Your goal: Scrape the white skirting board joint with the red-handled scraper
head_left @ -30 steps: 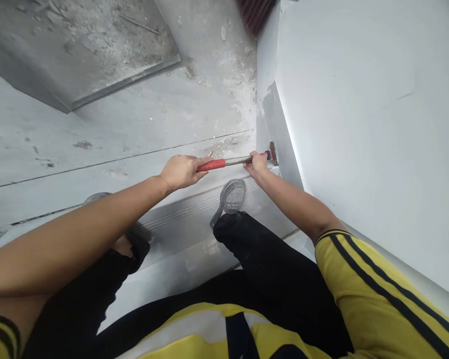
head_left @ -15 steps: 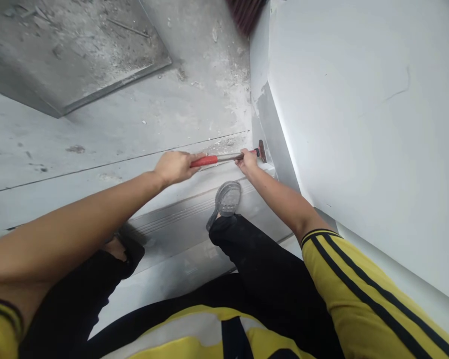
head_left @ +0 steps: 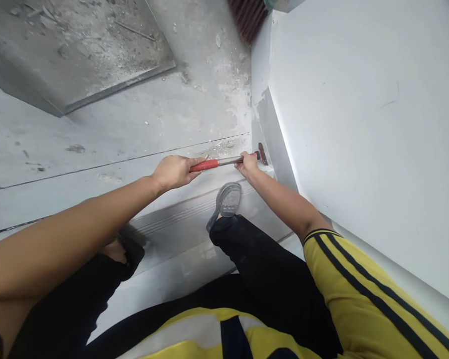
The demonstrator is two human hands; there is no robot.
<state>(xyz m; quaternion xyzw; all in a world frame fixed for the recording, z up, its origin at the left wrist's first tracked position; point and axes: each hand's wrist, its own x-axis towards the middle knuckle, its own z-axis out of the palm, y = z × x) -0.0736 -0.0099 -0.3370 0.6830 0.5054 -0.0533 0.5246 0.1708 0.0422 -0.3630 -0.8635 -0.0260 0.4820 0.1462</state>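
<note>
I crouch on a grey tiled floor [head_left: 108, 134] with dark grout lines running across it. White dust and plaster crumbs [head_left: 230, 89] lie scattered near the wall corner. My clear-soled shoe [head_left: 226, 202] rests on a ribbed stair edge [head_left: 172, 219]. A dusty slab [head_left: 71, 45] lies beyond.

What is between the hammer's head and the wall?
Nothing visible. The left hand grips the red handle and the right hand holds the shaft of the hammer near its head, which sits right at the foot of the wall.
</note>
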